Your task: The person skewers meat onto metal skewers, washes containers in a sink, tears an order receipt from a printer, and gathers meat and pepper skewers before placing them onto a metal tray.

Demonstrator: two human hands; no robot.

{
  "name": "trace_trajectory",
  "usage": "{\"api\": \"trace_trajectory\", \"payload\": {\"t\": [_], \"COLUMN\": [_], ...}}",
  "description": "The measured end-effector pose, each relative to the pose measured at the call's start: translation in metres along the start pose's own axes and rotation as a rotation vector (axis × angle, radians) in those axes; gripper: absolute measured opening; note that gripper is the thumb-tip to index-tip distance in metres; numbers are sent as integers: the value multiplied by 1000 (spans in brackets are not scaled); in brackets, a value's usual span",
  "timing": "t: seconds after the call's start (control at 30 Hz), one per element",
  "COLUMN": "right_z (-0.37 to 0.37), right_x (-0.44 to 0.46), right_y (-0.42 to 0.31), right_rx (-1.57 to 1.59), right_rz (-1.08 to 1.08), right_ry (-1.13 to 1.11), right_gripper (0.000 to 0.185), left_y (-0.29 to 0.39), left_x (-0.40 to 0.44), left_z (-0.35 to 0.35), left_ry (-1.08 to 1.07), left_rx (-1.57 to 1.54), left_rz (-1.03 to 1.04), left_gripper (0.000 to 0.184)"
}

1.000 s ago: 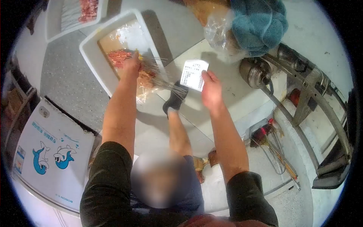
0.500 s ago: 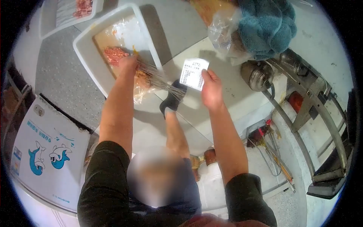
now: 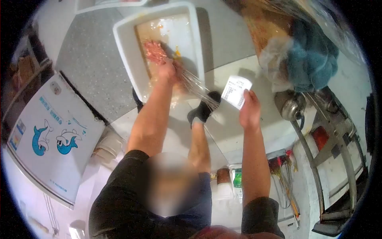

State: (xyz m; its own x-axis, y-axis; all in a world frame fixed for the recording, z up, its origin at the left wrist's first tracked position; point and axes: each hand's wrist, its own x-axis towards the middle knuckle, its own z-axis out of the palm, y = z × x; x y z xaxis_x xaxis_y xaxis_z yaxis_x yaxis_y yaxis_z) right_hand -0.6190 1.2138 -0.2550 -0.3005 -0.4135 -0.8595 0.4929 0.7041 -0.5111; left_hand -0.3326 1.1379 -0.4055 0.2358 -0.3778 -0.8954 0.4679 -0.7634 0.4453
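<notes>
Grips a bundle of meat skewers [image 3: 192,81] in the left hand [image 3: 168,71], with fingers closed tight around it just behind the raw meat [image 3: 154,52], their exact curl hidden from this angle. Reaches in over the near edge of a white tray [image 3: 200,51], with the meat end inside, left of centre and nearer the left edge than the right. Points the thin bare sticks [image 3: 202,91] out across the near right corner, with tips ending over a black sock [image 3: 203,109].

Pinches a printed slip of paper [image 3: 237,91] in the right hand [image 3: 250,109] by its right side, with thumb on the face and fingers tucked behind, well beyond the tray's right edge. Has the printing turned upward, too blurred to read.

Faces a yellow smear [image 3: 177,51] on the tray's floor near the right edge and a second container [image 3: 91,5] beyond the far left corner, cut off by the view. Has a blue-green towel [image 3: 314,59] and a clear plastic bag [image 3: 276,59] well past the right edge, and a white fridge [image 3: 47,131] off to the left.
</notes>
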Motion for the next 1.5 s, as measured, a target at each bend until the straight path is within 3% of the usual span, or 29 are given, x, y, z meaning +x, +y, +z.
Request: {"api": "trace_trajectory", "payload": {"t": [0.13,0.23,0.43,0.53,0.73,0.83,1.03,1.23,1.5], "right_z": [8,4,9,13,11,12,12,21,26], "right_x": [-8,-7,-16,-16,-18,-17,-13,-18,-21], "right_y": [-7,-2,0,2,5,7,12,7,7], "right_rx": [13,6,-72,-42,-67,-48,-133,-44,-118], "right_rz": [16,24,3,5,24,40,7,85,74], "right_ry": [-38,-45,-54,-50,-73,-81,-10,-18,2], "right_gripper": [27,25,24,24,26,28,21,22,23], "left_y": [8,13,10,8,14,17,19,20,15], "left_x": [-35,-45,-32,-31,-47,-51,-53,-53,-47], "left_z": [7,2,-18,-28,-18,-17,-11,-11,-12], "left_ry": [-16,32,-40,-147,-49,-103,-4,-44,18], "left_rx": [-377,-302,-483,-397,-392,-381,-372,-310,-288], "left_rz": [-62,-75,-230,-263,-180,-174,-81,-135,-150], "left_gripper": [18,18,17,17,19,21,9,19,13]}}
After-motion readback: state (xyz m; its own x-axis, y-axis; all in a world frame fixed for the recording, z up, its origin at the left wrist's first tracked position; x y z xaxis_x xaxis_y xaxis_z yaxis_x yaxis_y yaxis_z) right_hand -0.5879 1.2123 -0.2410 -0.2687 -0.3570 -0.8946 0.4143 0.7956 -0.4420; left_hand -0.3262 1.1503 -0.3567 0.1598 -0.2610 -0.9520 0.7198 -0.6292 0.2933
